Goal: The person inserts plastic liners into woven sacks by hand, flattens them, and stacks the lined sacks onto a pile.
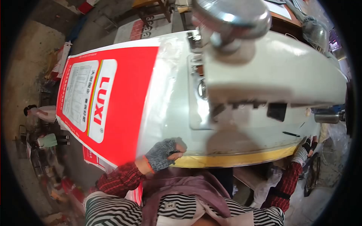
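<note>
A red and white printed sack marked LUXI [130, 79] lies on the left of the pale machine table, its whitish, partly see-through end toward the machine. My left hand [162, 154], in a grey knit glove with bare fingertips, is at the table's front edge beside the sack's near corner. Its fingers are curled closed; what they may hold cannot be made out. My right hand [307, 150], also gloved, rests by the table's right end with fingers stretched out. Between and beyond my hands stands a large sewing machine [275, 71] with a metal plate [200, 113].
A shiny round metal part [232, 19] juts out above the machine. A small black tool [291, 134] lies on the table at right. Yellow tape [233, 158] runs along the front edge. Other people [41, 113] and a wooden stool [152, 7] are farther off.
</note>
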A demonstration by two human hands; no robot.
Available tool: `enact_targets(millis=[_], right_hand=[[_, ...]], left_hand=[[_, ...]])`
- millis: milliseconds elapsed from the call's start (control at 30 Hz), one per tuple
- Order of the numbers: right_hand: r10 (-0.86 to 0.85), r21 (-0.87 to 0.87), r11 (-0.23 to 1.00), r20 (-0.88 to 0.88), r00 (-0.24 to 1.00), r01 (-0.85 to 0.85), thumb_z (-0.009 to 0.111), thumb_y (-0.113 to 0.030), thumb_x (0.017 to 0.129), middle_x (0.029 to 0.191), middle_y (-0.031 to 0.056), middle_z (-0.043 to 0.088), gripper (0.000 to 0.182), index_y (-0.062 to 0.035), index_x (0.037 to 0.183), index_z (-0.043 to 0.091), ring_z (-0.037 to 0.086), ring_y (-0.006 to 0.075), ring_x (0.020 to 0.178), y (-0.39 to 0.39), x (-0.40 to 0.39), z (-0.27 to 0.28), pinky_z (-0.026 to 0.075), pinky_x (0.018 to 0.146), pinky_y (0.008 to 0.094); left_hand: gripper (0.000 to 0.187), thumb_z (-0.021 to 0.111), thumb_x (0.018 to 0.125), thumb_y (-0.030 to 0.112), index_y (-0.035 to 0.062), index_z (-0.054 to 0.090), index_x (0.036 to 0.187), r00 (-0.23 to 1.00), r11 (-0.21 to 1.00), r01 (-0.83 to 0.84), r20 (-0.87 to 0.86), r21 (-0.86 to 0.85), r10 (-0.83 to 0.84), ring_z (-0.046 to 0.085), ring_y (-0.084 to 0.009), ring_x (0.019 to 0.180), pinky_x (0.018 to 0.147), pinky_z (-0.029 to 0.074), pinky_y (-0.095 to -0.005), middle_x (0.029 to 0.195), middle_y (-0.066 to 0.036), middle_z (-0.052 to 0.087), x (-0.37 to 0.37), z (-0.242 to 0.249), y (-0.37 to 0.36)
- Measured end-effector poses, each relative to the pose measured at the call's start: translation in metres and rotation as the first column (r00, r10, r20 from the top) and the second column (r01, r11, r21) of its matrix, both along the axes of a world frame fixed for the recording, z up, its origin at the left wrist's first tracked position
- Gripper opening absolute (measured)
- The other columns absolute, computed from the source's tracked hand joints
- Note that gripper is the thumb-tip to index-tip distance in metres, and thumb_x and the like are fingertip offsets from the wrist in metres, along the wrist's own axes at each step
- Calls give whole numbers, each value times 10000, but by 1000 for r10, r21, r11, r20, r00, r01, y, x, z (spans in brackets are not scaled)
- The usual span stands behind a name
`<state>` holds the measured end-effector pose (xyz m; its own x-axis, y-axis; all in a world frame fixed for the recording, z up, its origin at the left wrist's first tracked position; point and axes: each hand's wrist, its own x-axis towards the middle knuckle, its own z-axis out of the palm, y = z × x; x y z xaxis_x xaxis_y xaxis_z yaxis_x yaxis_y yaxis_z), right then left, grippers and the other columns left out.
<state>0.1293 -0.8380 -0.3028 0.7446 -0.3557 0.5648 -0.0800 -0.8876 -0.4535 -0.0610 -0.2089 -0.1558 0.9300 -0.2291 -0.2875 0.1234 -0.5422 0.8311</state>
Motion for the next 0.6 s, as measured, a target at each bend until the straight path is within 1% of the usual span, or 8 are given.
enact_targets(millis=[67, 133, 200, 267, 300, 333, 367, 600], right_hand=[[35, 615, 785, 73, 997, -73, 454, -62, 869, 1133, 109, 565, 343, -10, 1205, 503, 542, 196, 975, 74, -31, 43, 438, 836, 301], [160, 375, 903, 153, 975, -207, 411, -30, 836, 1142, 120, 555, 447, -32, 1283, 434, 563, 243, 917, 120, -64, 60, 460, 804, 342], [243, 700, 655, 159, 957, -283, 495, -69, 874, 1008, 50, 587, 323, -13, 1191, 522, 520, 132, 827, 75, -84, 10, 431, 750, 255], [299, 608, 733, 113, 947, -304, 490, -87, 862, 1019, 81, 556, 328, -33, 1184, 523, 554, 175, 851, 185, -131, 87, 445, 795, 316], [478, -196, 870, 105, 872, -453, 493, -94, 883, 1014, 68, 564, 271, -15, 1138, 542, 539, 143, 907, 194, -141, 84, 442, 817, 282], [481, 612, 643, 143, 865, -460, 528, -76, 859, 1020, 68, 568, 245, -5, 1091, 563, 532, 149, 950, 231, -156, 102, 441, 844, 293], [559, 753, 462, 163, 813, -468, 557, -78, 850, 1009, 61, 568, 211, -11, 1047, 583, 534, 158, 951, 251, -167, 100, 438, 848, 289], [961, 911, 180, -83, 263, -371, 561, -193, 859, 735, 17, 606, 179, -31, 792, 601, 546, 93, 713, 415, -238, 158, 450, 659, 237]], left_hand=[[123, 569, 860, 140, 19, 587, 872, 945, 935, -318, -136, -160, 298, 539, -140, 698, 614, 459, -286, 765, -37, 571, -21, 11, 2], [110, 557, 863, 118, 12, 586, 869, 892, 848, -451, -146, -278, 427, 524, -104, 680, 601, 446, -244, 764, -19, 566, -43, 12, 5], [90, 506, 864, 51, 1, 578, 844, 756, 661, -617, -89, -427, 648, 484, -61, 600, 559, 403, -176, 706, 4, 542, -77, -6, 5], [60, 567, 842, 62, 5, 582, 851, 708, 642, -653, -23, -401, 706, 527, -84, 649, 593, 432, -198, 713, -16, 564, -106, 2, 18], [86, 628, 819, 74, 8, 587, 857, 648, 619, -696, 54, -364, 760, 569, -107, 698, 628, 460, -220, 720, -36, 585, -113, 6, 29], [86, 628, 819, 74, 8, 587, 857, 643, 621, -683, 85, -383, 761, 569, -107, 698, 628, 460, -220, 720, -36, 585, -111, 2, 44], [91, 628, 816, 77, 10, 587, 861, 617, 631, -690, 166, -354, 769, 565, -102, 694, 621, 461, -223, 721, -32, 583, -105, -7, 58], [259, 715, 739, 221, 30, 593, 863, 510, 489, -813, 792, 316, 336, 600, -256, 696, 679, 475, -365, 752, -109, 615, -33, -62, 72]])
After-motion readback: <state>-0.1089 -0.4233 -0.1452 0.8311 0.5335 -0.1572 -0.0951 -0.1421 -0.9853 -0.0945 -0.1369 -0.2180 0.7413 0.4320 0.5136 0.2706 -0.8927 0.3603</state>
